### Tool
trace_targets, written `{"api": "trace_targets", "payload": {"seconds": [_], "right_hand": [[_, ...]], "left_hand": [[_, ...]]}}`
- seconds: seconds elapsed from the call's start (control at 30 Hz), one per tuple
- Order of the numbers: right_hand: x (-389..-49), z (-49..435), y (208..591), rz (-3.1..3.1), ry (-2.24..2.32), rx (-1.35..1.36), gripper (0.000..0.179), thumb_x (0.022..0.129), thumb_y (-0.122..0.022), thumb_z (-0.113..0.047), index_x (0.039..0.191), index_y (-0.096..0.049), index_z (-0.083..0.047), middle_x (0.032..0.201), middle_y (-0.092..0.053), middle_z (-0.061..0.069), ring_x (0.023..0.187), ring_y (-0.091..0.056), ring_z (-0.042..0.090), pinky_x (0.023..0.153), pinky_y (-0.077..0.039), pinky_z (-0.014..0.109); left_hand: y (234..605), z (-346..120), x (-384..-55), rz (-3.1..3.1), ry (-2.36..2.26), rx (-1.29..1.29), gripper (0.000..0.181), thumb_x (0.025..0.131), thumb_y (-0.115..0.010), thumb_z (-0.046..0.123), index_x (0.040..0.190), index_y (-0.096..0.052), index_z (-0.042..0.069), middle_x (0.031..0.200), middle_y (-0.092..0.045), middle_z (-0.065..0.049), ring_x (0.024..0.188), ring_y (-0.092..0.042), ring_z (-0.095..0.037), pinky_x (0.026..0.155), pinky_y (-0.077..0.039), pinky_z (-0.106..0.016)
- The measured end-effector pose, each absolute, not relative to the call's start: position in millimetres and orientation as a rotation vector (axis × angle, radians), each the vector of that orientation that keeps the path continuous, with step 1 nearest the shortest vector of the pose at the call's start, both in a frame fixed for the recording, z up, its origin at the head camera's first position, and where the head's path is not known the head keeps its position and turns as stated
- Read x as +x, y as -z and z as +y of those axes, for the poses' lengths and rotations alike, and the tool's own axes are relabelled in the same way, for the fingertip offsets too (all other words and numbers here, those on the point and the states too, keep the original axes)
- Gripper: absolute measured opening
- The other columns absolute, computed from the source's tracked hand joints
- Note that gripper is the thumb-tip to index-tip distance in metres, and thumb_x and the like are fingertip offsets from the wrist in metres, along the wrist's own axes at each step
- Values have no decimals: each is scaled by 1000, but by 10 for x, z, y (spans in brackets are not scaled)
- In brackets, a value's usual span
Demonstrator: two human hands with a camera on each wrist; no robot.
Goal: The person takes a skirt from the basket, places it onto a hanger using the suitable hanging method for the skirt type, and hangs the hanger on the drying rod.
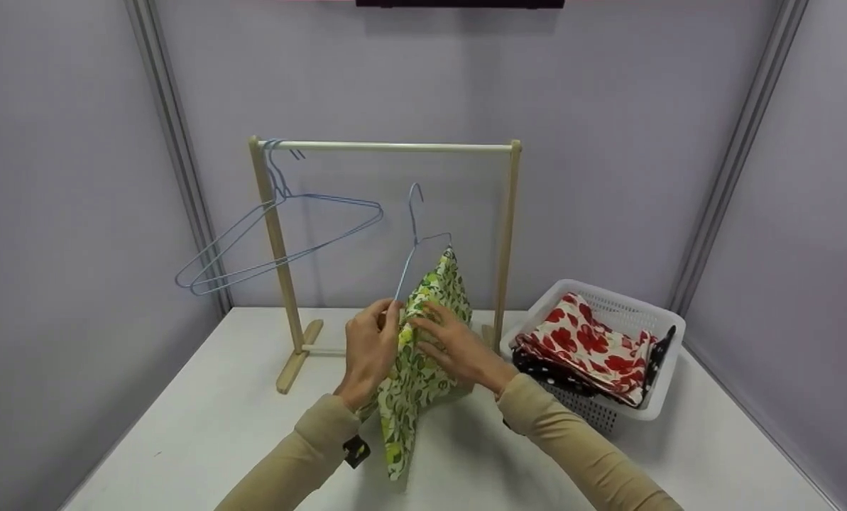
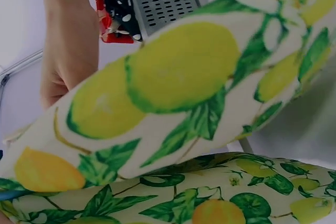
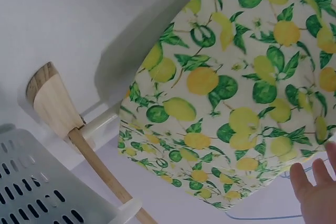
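Note:
A blue wire hanger (image 1: 412, 220) stands upright, its far shoulder end tucked into a white cloth item with lemons and green leaves (image 1: 430, 369). Whether this is a garment cannot be told. My left hand (image 1: 373, 348) pinches the near shoulder of the hanger beside the cloth's upper edge. On the other side, my right hand (image 1: 458, 348) touches the upper part of the cloth with extended fingers (image 3: 302, 182). The cloth hangs down in folds toward the table; in the left wrist view its lemon print (image 2: 178, 66) covers most of my left hand.
Behind the hands stands a wooden rack with a white rail (image 1: 395, 147). Several blue hangers (image 1: 288, 259) hang at its left end. To the right, a white plastic basket (image 1: 668, 383) holds a red-flowered cloth (image 1: 586, 341) and black dotted fabric (image 1: 551, 376). All stand on a white table (image 1: 182, 426).

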State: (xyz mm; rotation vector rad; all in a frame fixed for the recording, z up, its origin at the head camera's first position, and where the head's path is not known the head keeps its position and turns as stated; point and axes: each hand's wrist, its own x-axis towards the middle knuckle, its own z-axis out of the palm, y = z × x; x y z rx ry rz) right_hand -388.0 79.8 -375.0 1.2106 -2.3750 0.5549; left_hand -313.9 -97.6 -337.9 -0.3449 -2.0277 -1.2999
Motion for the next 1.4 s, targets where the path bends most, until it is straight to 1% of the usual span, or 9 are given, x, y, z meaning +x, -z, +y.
{"api": "trace_targets", "payload": {"seconds": [0.13, 0.2, 0.33, 0.43, 0.6, 0.8, 0.97, 1.23, 1.4], "right_hand": [[-3920, 809, 3713, -2483, -619, 1159, 55, 103, -49, -35, 152, -35, -16, 159, -28, 13, 143, -35, 32, 109, -40, 50], [-3942, 812, 3694, -2542, -614, 1153, 57, 104, -47, -36, 154, -31, -13, 160, -27, 12, 146, -30, 31, 114, -34, 51], [-4002, 797, 3651, -2629, -564, 1132, 57, 105, -41, -39, 155, -29, -14, 162, -24, 11, 148, -27, 30, 116, -30, 50], [-4045, 781, 3606, -2642, -532, 1111, 52, 106, -39, -36, 154, -31, -17, 162, -24, 12, 147, -28, 32, 115, -31, 51], [-4083, 757, 3517, -2588, -447, 1095, 45, 107, -41, -28, 150, -39, -17, 159, -28, 15, 144, -33, 34, 114, -34, 51], [-4130, 702, 3455, -2571, -412, 1104, 41, 108, -37, -28, 145, -44, -14, 155, -34, 18, 141, -39, 35, 112, -36, 51], [-4161, 681, 3431, -2598, -411, 1082, 42, 108, -35, -28, 146, -43, -13, 156, -33, 18, 141, -38, 35, 113, -36, 51], [-4146, 677, 3400, -2687, -472, 1073, 47, 109, -30, -34, 152, -35, -16, 161, -23, 16, 148, -26, 33, 117, -28, 50], [-4143, 678, 3392, -2687, -456, 1049, 49, 108, -30, -37, 153, -33, -19, 162, -22, 13, 148, -26, 31, 117, -29, 49]], "left_hand": [[3334, -980, -3116, -2021, 1308, -376, 25, 103, -51, 19, 107, -72, 7, 56, -52, 0, 44, -37, -7, 43, -31, -23], [3319, -980, -3110, -2025, 1312, -383, 25, 103, -51, 19, 108, -72, 6, 57, -54, -3, 43, -37, -6, 43, -31, -23], [3298, -991, -3097, -2026, 1345, -376, 25, 103, -51, 19, 108, -72, 6, 64, -61, -14, 45, -39, -6, 44, -32, -23], [3277, -1006, -3085, -2015, 1373, -363, 24, 101, -54, 20, 108, -72, 6, 69, -65, -17, 47, -44, -8, 45, -36, -23], [3216, -1033, -3059, -2017, 1371, -351, 23, 98, -61, 20, 109, -72, 4, 65, -65, -14, 47, -48, -10, 46, -39, -24], [3144, -1100, -3019, -2006, 1403, -317, 22, 98, -60, 18, 110, -72, 4, 62, -64, -6, 47, -47, -12, 45, -37, -24], [3104, -1150, -3000, -1993, 1399, -298, 24, 97, -61, 19, 111, -72, 4, 58, -59, -3, 47, -44, -12, 44, -34, -24], [3109, -1170, -3000, -2006, 1413, -286, 25, 97, -61, 20, 111, -72, 3, 57, -59, -5, 42, -42, -8, 40, -33, -23], [3101, -1178, -3011, -2010, 1381, -286, 25, 97, -62, 21, 111, -73, 4, 56, -59, -4, 41, -42, -7, 40, -34, -24]]}}
